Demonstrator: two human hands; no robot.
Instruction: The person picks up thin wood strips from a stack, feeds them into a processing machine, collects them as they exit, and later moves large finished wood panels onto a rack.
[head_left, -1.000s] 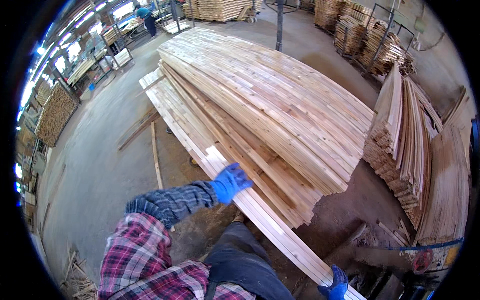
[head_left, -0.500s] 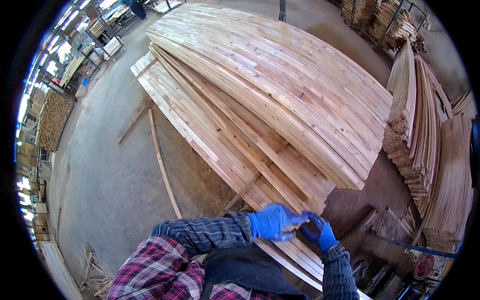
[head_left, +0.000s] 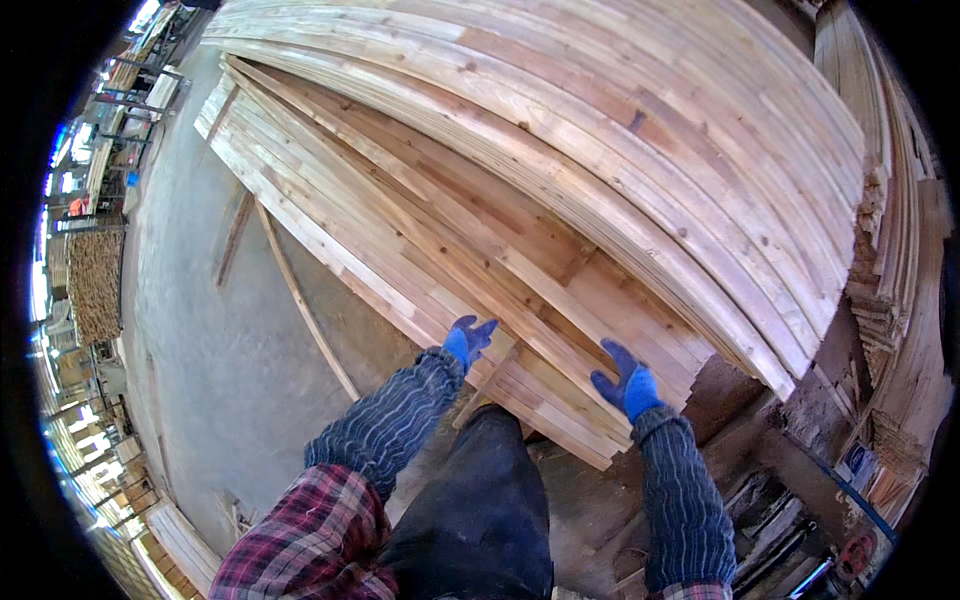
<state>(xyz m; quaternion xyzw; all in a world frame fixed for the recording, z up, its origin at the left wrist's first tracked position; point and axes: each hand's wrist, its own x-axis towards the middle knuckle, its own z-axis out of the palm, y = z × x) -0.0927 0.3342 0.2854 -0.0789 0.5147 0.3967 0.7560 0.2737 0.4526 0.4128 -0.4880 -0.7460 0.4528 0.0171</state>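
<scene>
See at far left a block of stacked timber [head_left: 95, 290], with cut ends facing outward, beyond a grey floor [head_left: 180, 340]. Make out on that floor a short dark plank [head_left: 233, 240] and, farther right, a long thin strip of wood [head_left: 304, 300]. Wear plaid sleeves [head_left: 300, 540] with dark striped cuffs [head_left: 385, 425]. Look down on a low layer of pale boards [head_left: 340, 235], laid side by side and slanting from upper left to lower right, just ahead of dark trousers [head_left: 470, 500]. Reach to the near edge of that layer with the blue-gloved left hand [head_left: 469, 343], thumb and fingers spread apart; cannot tell whether touching the wood or just above it. Find just right of that hand a narrow crosspiece [head_left: 488, 383], set across the boards and jutting past the near edge. Notice next the loose long strips [head_left: 550, 295], lying lengthwise over the layer. Hold the blue-gloved right hand [head_left: 628, 380] by the right-hand ends of these strips, thumb and fingers likewise apart; cannot tell about contact there either. Face, behind the strips, a broad higher pile of boards [head_left: 520, 110], knotty on top. Catch at far right another stack of long boards [head_left: 915, 290]
</scene>
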